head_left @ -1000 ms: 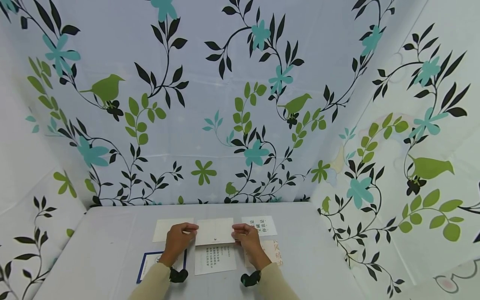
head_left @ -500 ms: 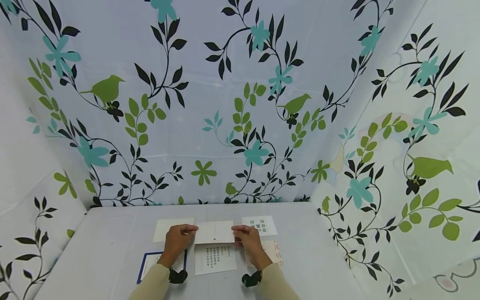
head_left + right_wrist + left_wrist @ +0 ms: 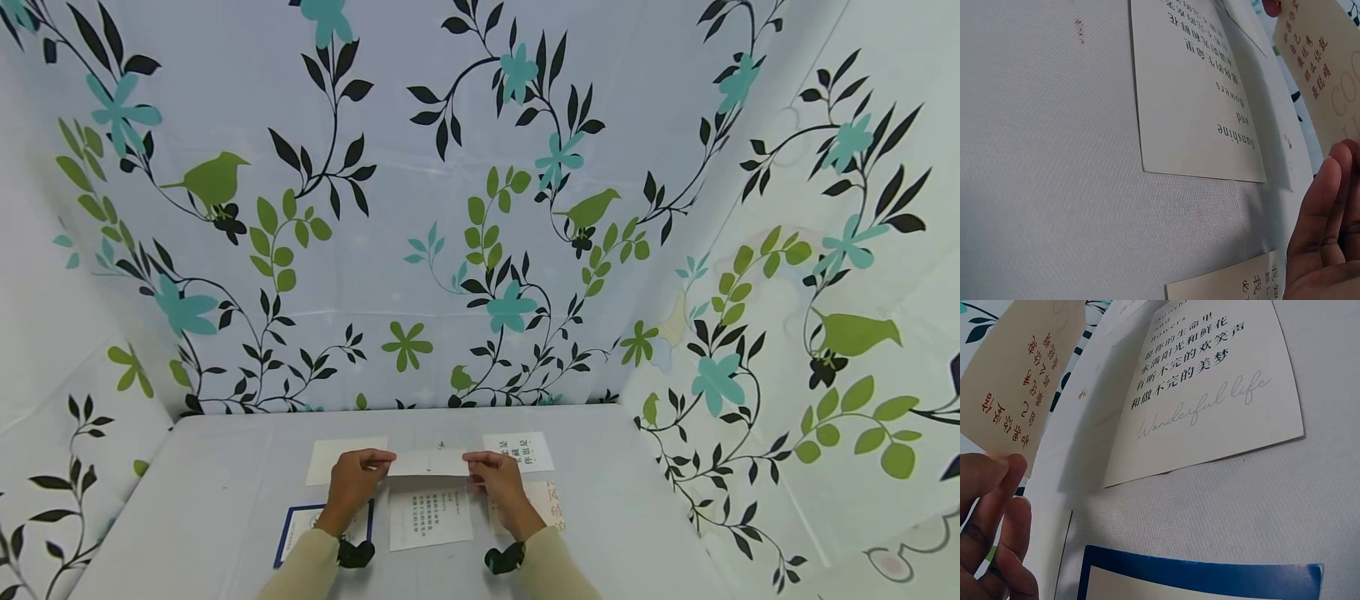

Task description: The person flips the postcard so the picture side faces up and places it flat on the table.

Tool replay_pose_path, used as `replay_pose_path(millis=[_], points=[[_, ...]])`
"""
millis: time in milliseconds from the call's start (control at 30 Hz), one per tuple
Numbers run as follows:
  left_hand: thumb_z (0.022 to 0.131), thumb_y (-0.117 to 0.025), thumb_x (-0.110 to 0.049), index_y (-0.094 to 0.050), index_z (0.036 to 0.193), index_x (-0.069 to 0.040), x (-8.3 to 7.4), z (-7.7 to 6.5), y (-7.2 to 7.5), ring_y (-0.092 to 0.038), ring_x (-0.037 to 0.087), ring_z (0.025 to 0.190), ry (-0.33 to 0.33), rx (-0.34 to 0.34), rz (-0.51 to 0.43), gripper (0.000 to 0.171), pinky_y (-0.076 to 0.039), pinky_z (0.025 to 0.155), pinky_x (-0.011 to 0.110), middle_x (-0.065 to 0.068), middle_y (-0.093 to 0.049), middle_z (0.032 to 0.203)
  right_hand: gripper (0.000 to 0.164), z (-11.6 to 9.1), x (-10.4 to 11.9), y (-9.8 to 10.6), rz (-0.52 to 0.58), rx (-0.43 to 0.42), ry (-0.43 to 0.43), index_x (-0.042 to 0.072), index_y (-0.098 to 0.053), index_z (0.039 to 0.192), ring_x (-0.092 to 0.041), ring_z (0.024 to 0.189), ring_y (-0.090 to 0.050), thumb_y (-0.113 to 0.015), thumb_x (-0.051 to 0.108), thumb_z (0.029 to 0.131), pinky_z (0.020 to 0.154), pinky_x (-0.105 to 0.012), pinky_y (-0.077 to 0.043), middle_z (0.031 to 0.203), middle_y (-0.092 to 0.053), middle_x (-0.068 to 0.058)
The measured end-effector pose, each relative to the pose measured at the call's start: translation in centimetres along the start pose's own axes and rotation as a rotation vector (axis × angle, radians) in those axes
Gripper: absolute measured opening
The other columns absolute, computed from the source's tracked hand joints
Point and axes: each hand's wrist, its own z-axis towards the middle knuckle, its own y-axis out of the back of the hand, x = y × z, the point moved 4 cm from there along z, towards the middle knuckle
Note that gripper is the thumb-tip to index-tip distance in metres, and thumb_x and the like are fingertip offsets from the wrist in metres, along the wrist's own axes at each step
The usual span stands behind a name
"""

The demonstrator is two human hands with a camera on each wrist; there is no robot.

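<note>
Fingers (image 3: 1015, 466) of the left hand (image 3: 352, 485) and right hand (image 3: 499, 485) pinch opposite ends of a tilted card (image 3: 429, 463), held above the desk (image 3: 210, 500) just beyond the flat Sunshine card (image 3: 431, 518); a slack pinch could drop it; uneven pressure between the hands could bend it.

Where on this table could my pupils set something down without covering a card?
The table has bare patches left of the blue-edged card and right of the orange-lettered card. The middle is crowded: the left hand and right hand hold a cream card just beyond the printed card, with a pale card and a black-lettered card on either side.
</note>
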Motion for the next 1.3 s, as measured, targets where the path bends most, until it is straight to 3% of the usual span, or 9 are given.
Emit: replay_pose_path(millis=[333,667,1000,1300], points=[[0.09,-0.071,-0.011,-0.077,0.101,-0.017,-0.14,-0.36,0.04,-0.065,0.014,0.087,-0.005,0.006,-0.015,0.014,-0.053,0.073,0.027,0.0,-0.073,0.098,0.019,-0.48,0.2,-0.09,0.017,0.033,0.017,0.015,-0.074,0.109,-0.021,0.092,-0.068,-0.068,0.02,0.092,0.08,-0.037,-0.057,0.106,-0.071,-0.006],[0.091,-0.072,-0.018,-0.076,0.105,-0.014,-0.19,-0.36,0.08,-0.064,0.015,0.087,-0.005,0.013,-0.007,0.015,-0.05,0.07,0.025,-0.001,-0.073,0.097,0.027,-0.46,0.25,-0.17,0.02,0.031,0.012,0.01,-0.071,0.115,-0.023,0.092,-0.069,-0.069,0.022,0.092,0.082,-0.038,-0.057,0.112,-0.074,-0.008],[0.092,-0.071,-0.021,-0.075,0.102,-0.017,0.0,-0.19,0.02,-0.062,0.015,0.084,-0.014,-0.003,-0.004,0.012,-0.05,0.069,0.025,-0.001,-0.072,0.096,0.017,-0.49,-0.16,-0.2,0.013,0.015,0.02,0.016,-0.074,0.105,-0.018,0.088,-0.069,-0.071,0.024,0.091,0.079,-0.035,-0.057,0.107,-0.074,-0.004],[0.092,-0.069,-0.02,-0.075,0.105,-0.016,-0.03,0.17,-0.28,-0.059,0.018,0.088,0.004,-0.02,0.026,0.015,-0.048,0.069,0.025,0.001,-0.071,0.099,0.019,-0.36,0.26,-0.01,0.029,0.005,0.026,0.015,-0.074,0.106,-0.026,0.094,-0.069,-0.072,0.025,0.089,0.082,-0.038,-0.058,0.108,-0.071,-0.006]])
